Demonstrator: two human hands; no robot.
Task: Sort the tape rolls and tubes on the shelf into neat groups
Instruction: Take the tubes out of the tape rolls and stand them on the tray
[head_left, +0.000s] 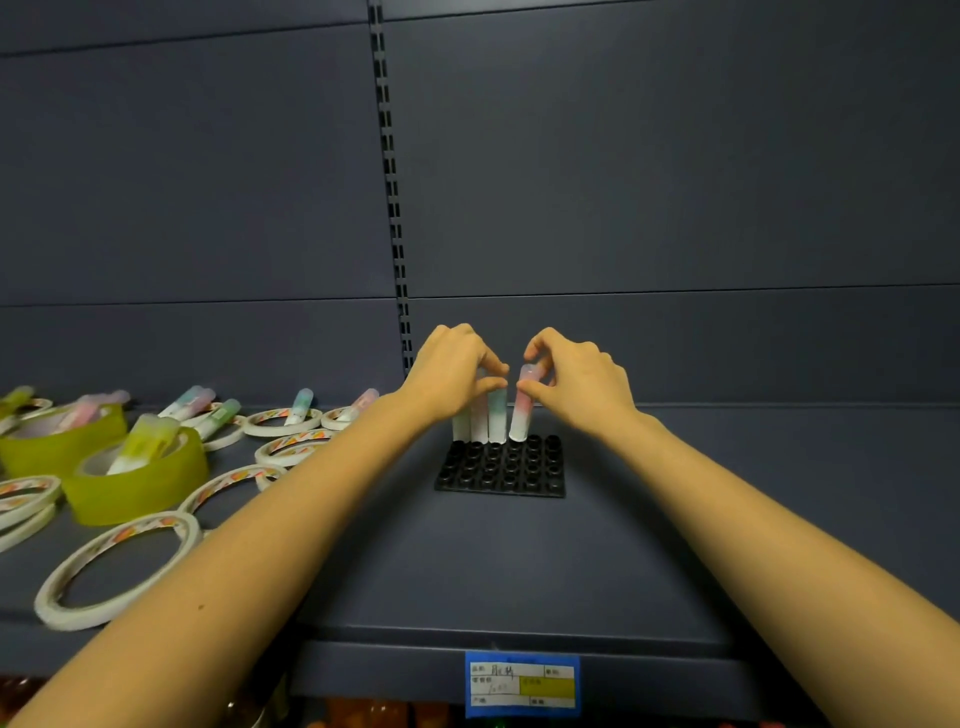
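Observation:
A black rack with round holes (501, 480) lies on the grey shelf. Three tubes stand in its back row, among them a teal-and-white tube (497, 415). My left hand (449, 371) pinches the tops of those standing tubes. My right hand (576, 379) grips a pink-and-white tube (522, 410), tilted slightly, its lower end at a back-row hole. On the left lie several loose tubes (300, 406) and flat white tape rings (117, 566), plus two wide yellow-green tape rolls (137, 480) with tubes leaning inside them.
The slotted upright (392, 197) runs up the dark back panel behind the rack. A blue and yellow price label (522, 685) is fixed to the shelf's front edge. Bare shelf surface (753, 467) stretches to the right of the rack.

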